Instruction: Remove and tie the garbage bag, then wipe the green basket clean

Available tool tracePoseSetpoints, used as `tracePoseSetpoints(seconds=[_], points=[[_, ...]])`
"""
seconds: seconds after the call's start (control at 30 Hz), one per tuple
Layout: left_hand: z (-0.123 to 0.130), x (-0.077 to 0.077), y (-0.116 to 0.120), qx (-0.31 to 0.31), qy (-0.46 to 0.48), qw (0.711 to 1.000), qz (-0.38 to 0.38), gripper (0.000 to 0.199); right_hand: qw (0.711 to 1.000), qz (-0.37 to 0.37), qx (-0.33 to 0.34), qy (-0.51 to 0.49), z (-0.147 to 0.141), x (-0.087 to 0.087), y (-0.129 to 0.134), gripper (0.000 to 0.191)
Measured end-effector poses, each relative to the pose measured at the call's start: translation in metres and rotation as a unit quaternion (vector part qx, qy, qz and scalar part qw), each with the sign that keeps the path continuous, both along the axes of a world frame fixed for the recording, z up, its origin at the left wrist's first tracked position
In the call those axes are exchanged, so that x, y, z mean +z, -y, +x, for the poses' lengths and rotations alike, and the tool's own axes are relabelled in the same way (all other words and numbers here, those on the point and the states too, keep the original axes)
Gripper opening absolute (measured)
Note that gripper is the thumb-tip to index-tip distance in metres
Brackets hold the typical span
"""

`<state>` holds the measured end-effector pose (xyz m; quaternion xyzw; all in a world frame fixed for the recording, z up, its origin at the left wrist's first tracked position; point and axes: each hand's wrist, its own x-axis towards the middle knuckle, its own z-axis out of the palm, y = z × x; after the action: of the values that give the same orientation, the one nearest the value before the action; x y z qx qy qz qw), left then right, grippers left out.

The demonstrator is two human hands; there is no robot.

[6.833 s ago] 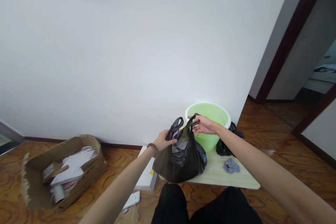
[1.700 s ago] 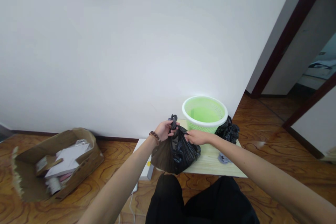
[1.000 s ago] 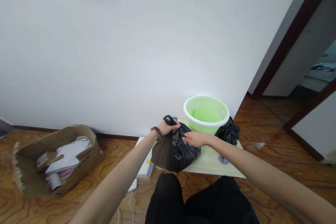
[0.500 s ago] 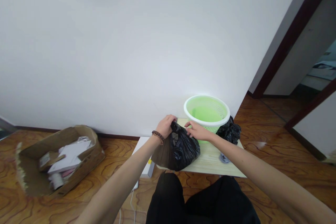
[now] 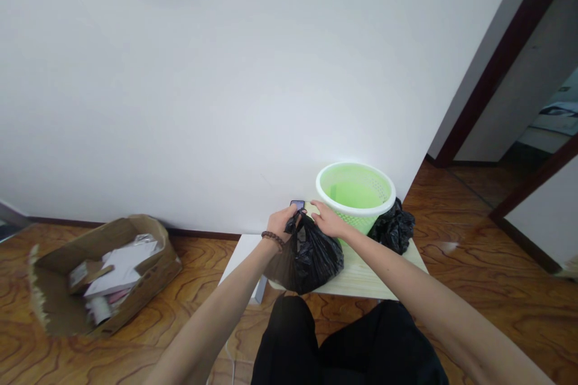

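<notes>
A full-looking black plastic bag [image 5: 316, 258] rests on a small light-wood table [image 5: 365, 280] just beyond my knees. My left hand [image 5: 282, 220] is closed on the gathered top at the bag's left side. On the other side, my right hand [image 5: 329, 221] grips the upper edge of the bag, its index finger and thumb pointing left. A phone-like object [image 5: 297, 204] with a dark rim lies behind my left hand. The bag's contents are hidden.
A green basket [image 5: 355, 212] with a white rim stands behind my right hand. Crumpled black plastic [image 5: 395, 228] lies beside it. A white box [image 5: 241, 252] is at the table's left. An open cardboard box [image 5: 135, 295] holding scraps sits on the floor, and a white wall [image 5: 226, 102] rises behind.
My right hand has lowered and turned slightly against the bag. My left hand has shifted slightly down and left, uncovering the phone-like object. The bag stays in about the same place.
</notes>
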<state>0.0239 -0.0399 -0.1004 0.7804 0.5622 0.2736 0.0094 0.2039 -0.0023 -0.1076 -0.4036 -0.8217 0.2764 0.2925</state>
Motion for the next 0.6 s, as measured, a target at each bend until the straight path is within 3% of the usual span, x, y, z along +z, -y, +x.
tracePoseSetpoints(seconds=[0.37, 0.6], points=[[-0.005, -0.009, -0.005, -0.007, 0.031, 0.998, -0.053, 0.028, 0.985, -0.135, 0.078, -0.073, -0.003, 0.006, -0.002, 0.04], [-0.009, -0.013, -0.008, -0.02, 0.058, 0.996, -0.072, 0.027, 0.994, -0.062, 0.076, -0.043, -0.009, 0.009, -0.006, 0.028]])
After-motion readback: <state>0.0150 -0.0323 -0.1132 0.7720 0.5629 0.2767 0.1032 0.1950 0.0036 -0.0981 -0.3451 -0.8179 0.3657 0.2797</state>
